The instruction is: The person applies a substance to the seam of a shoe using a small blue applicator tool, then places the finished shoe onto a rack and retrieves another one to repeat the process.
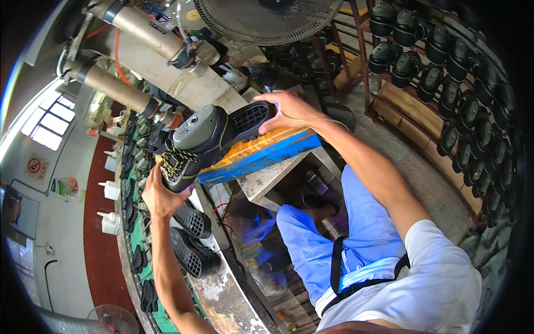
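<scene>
A dark shoe upper with yellow-flecked laces is stretched over a green-grey shoe last. My left hand is closed around its toe end. Beside it, a black rubber sole lies with its gridded inner side up. The fingers and thumb of my right hand grip the sole's far right end. Shoe and sole are over a yellow and blue block; whether they rest on it I cannot tell. Two more soles, a smaller-looking one and another, lie on the worn bench near my left forearm.
Metal cylinders of a machine stand at the upper left. A green conveyor carries soles and shoes, with white squeeze bottles along its edge. A large fan is ahead. Racks of shoes on lasts fill the right.
</scene>
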The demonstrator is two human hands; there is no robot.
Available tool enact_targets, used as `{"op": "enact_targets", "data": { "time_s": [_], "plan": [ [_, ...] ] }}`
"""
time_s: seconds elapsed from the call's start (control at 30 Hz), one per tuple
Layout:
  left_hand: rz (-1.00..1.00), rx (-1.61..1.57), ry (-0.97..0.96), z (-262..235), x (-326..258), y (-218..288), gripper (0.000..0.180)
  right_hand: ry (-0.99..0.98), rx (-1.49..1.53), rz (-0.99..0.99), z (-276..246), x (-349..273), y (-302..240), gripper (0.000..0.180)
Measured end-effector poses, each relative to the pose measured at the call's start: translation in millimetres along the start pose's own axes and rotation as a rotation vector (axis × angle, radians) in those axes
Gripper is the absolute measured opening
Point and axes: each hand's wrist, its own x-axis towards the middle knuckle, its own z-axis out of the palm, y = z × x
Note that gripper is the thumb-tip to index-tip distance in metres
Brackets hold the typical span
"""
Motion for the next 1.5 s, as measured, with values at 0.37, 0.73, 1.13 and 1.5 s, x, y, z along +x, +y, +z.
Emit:
{"op": "enact_targets", "data": {
  "time_s": [0.37, 0.73, 1.13, 1.5],
  "plan": [
    [-0.031, -0.224, -0.4, 28.4, 80.8, 35.6, 0.119, -0.198, 0.157, 0.078, -7.4, 21.8, 10.0, 0.087],
    [0.054, -0.272, -0.249, 56.0, 69.4, 15.8, 0.112, -0.274, 0.282, 0.128, -11.9, 23.6, 2.8, 0.076],
    [-0.233, -1.345, -0.391, 76.8, 27.7, -41.4, 0.084, -0.267, 0.184, 0.165, -16.4, 30.0, 10.0, 0.077],
    [0.199, -0.568, -0.214, 81.1, 31.4, -59.3, 0.078, -0.304, 0.178, 0.192, -14.1, 29.0, 9.1, 0.079]
  ]
}}
